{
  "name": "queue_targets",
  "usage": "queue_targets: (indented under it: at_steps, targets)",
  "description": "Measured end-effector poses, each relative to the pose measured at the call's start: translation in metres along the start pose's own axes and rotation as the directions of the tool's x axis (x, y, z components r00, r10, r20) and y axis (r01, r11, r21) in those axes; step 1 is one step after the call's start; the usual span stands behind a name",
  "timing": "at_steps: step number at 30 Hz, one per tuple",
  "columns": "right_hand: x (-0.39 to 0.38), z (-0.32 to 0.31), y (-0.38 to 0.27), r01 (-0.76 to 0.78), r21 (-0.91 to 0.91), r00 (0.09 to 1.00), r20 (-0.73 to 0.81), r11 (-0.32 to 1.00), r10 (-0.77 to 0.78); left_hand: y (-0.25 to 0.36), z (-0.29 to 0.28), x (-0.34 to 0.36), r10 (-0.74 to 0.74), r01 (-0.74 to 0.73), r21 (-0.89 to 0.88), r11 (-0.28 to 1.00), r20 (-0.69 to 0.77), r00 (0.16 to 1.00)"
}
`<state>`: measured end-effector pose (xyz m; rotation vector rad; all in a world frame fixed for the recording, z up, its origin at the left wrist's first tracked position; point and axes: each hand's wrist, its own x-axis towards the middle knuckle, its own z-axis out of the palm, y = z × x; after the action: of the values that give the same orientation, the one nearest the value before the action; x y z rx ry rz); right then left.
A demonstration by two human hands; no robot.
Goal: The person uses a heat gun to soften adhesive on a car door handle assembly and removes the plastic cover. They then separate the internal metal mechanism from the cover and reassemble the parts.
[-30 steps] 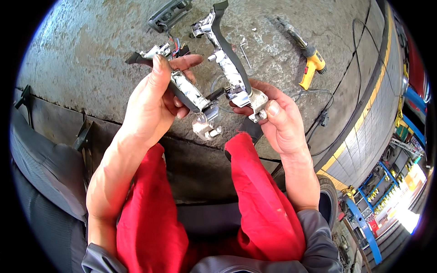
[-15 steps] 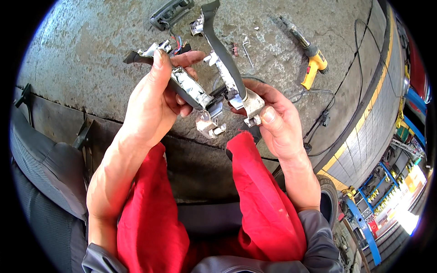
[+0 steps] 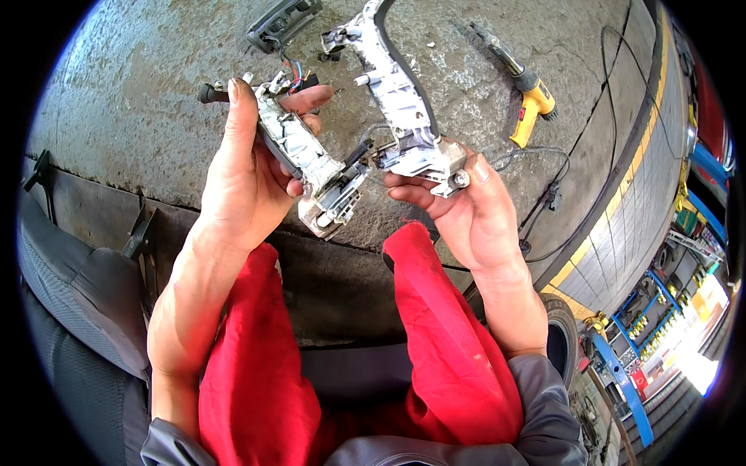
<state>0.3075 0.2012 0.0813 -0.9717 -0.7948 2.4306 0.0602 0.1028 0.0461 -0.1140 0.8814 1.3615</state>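
1. Far left: grey-black fabric seat (image 3: 85, 295), edge-on to me; dark metal bracket (image 3: 142, 231) just beside it.
2. My left hand (image 3: 247, 182): closed around the left handle-shaped part (image 3: 299, 144), thumb along its near side, fingers wrapped behind. Part is black outside, silvery-white on the face turned up, tilted down to the right, held above the concrete surface (image 3: 155, 109).
3. Past its upper end: grey-black housing (image 3: 284, 25) lying on the concrete, coloured wires (image 3: 295, 71) running down from it behind the left part.
4. My knees, in red trousers (image 3: 260, 365), below the hands, one each side.
5. Right handle-shaped part (image 3: 396, 101): longer in view, silvery-white face showing, curved black edge on the right, top end leaning left and cut by the frame. Lower ends of both parts sit close together; can't tell whether they touch.
6. My right hand (image 3: 470, 210): pinching the right part's metal lower end, thumb on the near side, fingers under and behind.
7. Right of that: yellow heat gun (image 3: 531, 105) lying on the concrete, metal nozzle toward upper left; dark cable (image 3: 614, 163) looping past it.
8. Lower right: tyre (image 3: 561, 334), near my forearm; blue metal bar (image 3: 622, 380) beyond.
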Motion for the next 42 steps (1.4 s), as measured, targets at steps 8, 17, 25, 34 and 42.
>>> queue_targets:
  at_steps: [8,17,25,34,42]
  targets:
    - [0.001,-0.007,0.001,-0.022,0.122,1.0,-0.014,0.992,0.023,-0.002,0.001,0.001,0.005,-0.005,-0.032,0.999,-0.005,1.0]
    - [0.006,-0.011,-0.002,-0.106,0.391,0.994,0.019,0.914,0.107,-0.004,0.001,0.0,0.011,-0.013,-0.075,0.997,-0.027,1.0]
    - [0.007,-0.01,-0.004,-0.143,0.459,0.988,0.019,0.877,0.151,-0.004,0.0,0.0,0.016,-0.017,-0.061,0.998,-0.02,1.0]
    - [0.007,-0.013,-0.004,-0.171,0.441,0.982,0.003,0.881,0.189,-0.004,0.001,0.0,0.023,-0.024,-0.053,0.998,-0.013,1.0]
    - [0.007,-0.016,-0.003,-0.11,0.384,0.993,0.011,0.917,0.114,-0.003,-0.003,0.001,0.013,-0.013,-0.087,0.996,-0.001,1.0]
